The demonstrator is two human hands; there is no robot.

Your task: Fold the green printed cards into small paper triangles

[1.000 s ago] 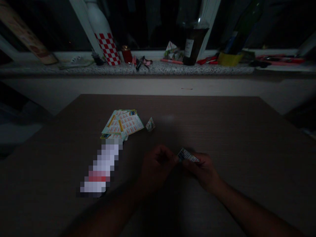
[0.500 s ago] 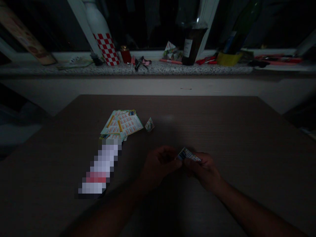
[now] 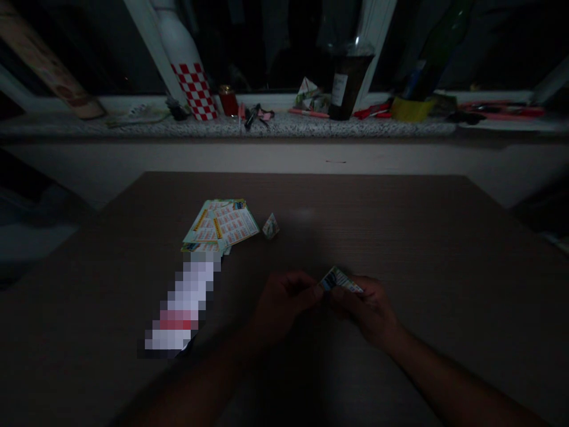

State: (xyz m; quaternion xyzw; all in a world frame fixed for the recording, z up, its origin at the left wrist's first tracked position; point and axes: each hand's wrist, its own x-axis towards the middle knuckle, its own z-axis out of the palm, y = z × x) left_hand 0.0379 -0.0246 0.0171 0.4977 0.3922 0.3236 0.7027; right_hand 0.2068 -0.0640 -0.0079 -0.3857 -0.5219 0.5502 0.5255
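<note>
A small folded piece of printed paper [image 3: 341, 280] is pinched between my two hands above the table. My right hand [image 3: 367, 308] grips its right side, the thumb lying across the front. At its left corner, my left hand [image 3: 288, 302] has thumb and fingertips closed on the edge. Beyond my left hand a little folded paper shape [image 3: 270, 226] stands on the table. To its left lies a loose pile of printed paper sheets [image 3: 233, 222], overlapping one another. The scene is dim, so finger details are hard to make out.
A blurred-out phone-like object [image 3: 184, 302] lies left of my left forearm on the wooden table [image 3: 422, 237]. On the granite windowsill [image 3: 284, 126] stand a red-and-white checked bottle [image 3: 195, 89], a dark plastic cup [image 3: 349, 86], a red jar [image 3: 228, 101] and a green bottle [image 3: 438, 53].
My left thumb has drawn back slightly to the left along the folded paper's edge. The right hand keeps its hold. The whole view has shifted a little.
</note>
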